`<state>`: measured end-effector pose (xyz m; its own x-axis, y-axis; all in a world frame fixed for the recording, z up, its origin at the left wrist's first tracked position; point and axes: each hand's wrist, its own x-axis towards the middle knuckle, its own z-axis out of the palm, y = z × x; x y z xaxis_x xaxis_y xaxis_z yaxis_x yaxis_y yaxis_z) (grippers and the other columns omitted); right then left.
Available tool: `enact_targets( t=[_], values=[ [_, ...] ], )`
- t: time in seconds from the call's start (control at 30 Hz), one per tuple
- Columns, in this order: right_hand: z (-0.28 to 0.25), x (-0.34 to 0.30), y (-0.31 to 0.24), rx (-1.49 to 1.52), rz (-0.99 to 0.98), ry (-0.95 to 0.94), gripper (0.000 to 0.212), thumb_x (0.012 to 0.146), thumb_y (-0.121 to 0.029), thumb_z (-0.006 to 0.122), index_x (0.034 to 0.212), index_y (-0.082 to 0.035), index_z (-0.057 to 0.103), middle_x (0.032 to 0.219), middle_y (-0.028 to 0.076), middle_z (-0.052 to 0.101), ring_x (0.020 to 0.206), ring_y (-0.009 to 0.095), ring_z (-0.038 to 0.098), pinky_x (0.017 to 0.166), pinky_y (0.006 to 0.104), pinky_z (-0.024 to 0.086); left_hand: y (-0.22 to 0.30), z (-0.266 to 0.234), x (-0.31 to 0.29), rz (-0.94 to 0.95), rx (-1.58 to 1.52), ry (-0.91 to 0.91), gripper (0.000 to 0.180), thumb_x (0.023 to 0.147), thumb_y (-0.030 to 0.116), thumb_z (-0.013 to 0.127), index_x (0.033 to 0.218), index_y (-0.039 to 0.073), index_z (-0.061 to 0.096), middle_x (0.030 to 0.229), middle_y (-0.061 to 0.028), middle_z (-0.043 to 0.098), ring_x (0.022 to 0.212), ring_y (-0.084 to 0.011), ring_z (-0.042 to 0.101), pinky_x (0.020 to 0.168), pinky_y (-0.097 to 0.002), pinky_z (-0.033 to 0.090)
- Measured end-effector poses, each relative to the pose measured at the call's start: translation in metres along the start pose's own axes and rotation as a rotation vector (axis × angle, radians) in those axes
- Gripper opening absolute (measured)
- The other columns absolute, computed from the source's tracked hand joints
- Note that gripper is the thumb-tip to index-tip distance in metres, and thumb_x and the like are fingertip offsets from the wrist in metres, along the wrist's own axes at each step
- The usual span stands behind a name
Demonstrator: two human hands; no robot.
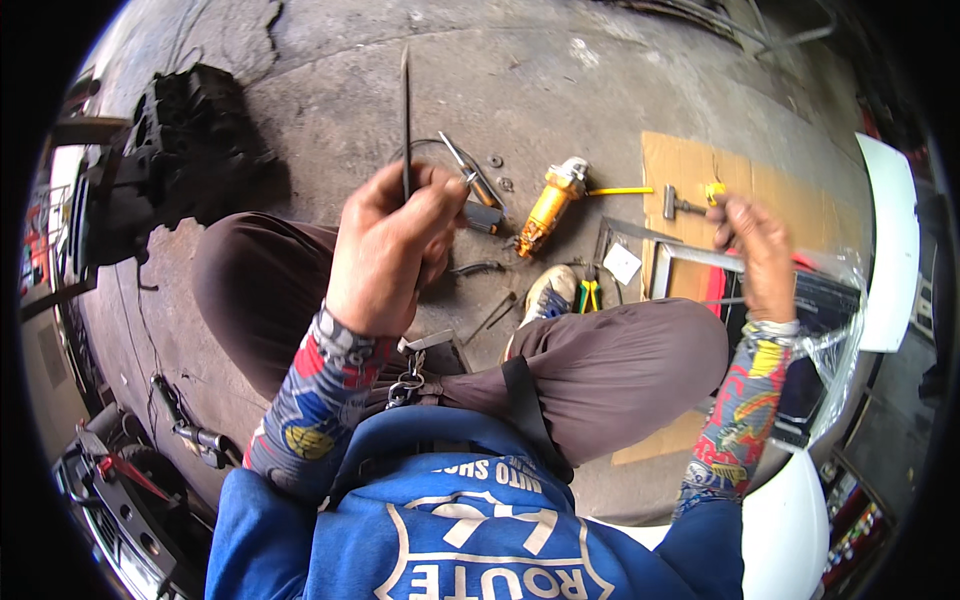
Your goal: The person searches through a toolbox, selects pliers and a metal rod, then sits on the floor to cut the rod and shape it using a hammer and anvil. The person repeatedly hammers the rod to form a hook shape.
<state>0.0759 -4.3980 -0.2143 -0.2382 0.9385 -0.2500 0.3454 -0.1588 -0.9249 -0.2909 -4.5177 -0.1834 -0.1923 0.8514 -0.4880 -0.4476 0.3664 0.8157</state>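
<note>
My left hand is closed round a thin dark rod, raised above my left knee with its pointed end up. On the right, my right hand has its fingers curled over the end of a small metal hammer's handle. The hammer head points left, above the cardboard. A small yellow piece shows at my fingertips; its kind is unclear. Between my hands a yellow power tool with a metal head lies on the floor. Left of it is a slim tool with a black and orange handle.
Pliers with green and yellow handles lie by my shoe. Washers and a dark box are farther left. Cardboard lies at right, with a black panel beside it. An engine block stands far left.
</note>
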Motion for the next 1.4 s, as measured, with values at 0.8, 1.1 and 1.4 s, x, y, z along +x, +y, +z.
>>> enact_targets(
  t=[0.8,1.1,1.4],
  values=[
    [0.021,0.022,-0.040,0.358,-0.220,0.597,0.021,0.102,-0.022,0.061,0.104,-0.002,0.063,0.097,0.009,0.070,0.077,0.017,0.067,0.072,0.0300,0.051,-0.113,0.106,0.168,-0.019,0.397,-0.305,0.028,0.100,0.025,0.053,0.110,0.002,0.067,0.076,-0.0005,0.059,0.056,-0.0081,0.049,0.050,-0.0236,0.040],
    [0.003,0.013,-0.036,0.393,-0.267,0.498,0.025,0.102,-0.026,0.062,0.110,-0.002,0.065,0.101,0.006,0.067,0.083,0.013,0.059,0.070,0.0264,0.045,-0.310,0.024,0.168,-0.613,0.963,-0.233,0.030,0.089,0.024,0.056,0.101,0.003,0.072,0.083,-0.0212,0.073,0.078,-0.0318,0.074,0.069,-0.0429,0.060],
    [-0.022,0.022,-0.019,0.383,0.018,0.527,0.020,0.101,-0.025,0.062,0.105,-0.005,0.065,0.094,0.006,0.071,0.071,0.012,0.063,0.064,0.0248,0.043,-0.390,0.027,0.175,-0.435,1.236,-0.323,0.027,0.087,0.022,0.061,0.106,0.006,0.072,0.087,-0.0148,0.072,0.077,-0.0261,0.071,0.072,-0.0382,0.057]
  ],
)
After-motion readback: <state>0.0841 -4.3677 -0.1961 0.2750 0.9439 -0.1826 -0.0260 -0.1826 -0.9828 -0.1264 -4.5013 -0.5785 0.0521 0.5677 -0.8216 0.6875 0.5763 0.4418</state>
